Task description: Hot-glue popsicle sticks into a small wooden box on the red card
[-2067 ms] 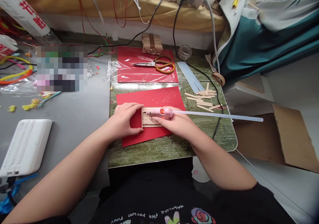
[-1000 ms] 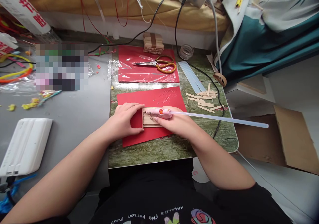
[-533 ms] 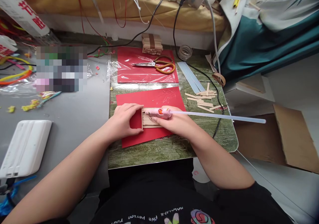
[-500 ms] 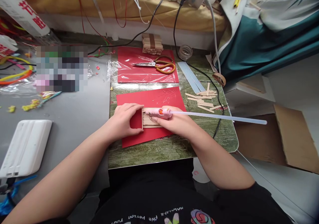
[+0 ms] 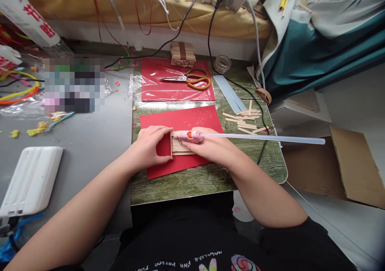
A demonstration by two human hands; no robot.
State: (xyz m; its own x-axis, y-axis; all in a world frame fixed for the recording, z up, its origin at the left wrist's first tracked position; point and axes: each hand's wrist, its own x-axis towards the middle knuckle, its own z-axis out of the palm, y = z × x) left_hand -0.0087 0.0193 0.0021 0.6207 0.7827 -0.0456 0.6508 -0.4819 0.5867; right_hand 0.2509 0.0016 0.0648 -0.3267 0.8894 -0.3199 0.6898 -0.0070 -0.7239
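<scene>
Glue gun (image 5: 187, 136) gripped by the right hand (image 5: 207, 147) over joined sticks (image 5: 182, 149); the left hand (image 5: 150, 143) pinches an edge stick (image 5: 171, 145), which a slip might knock crooked.

Black short-sleeved top (image 5: 168, 233), right sleeve (image 5: 313, 243) ending near the elbow, white lettering (image 5: 191, 265) across the front, pink-and-green print (image 5: 209, 265), round multicoloured swirl print (image 5: 244, 261) beside it, bare forearms (image 5: 96, 200).

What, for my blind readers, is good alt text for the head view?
A right hand holds a pink glue gun over a wooden-stick panel on red paper; the left hand grips the panel's edge. Scissors and loose sticks lie nearby.
</scene>
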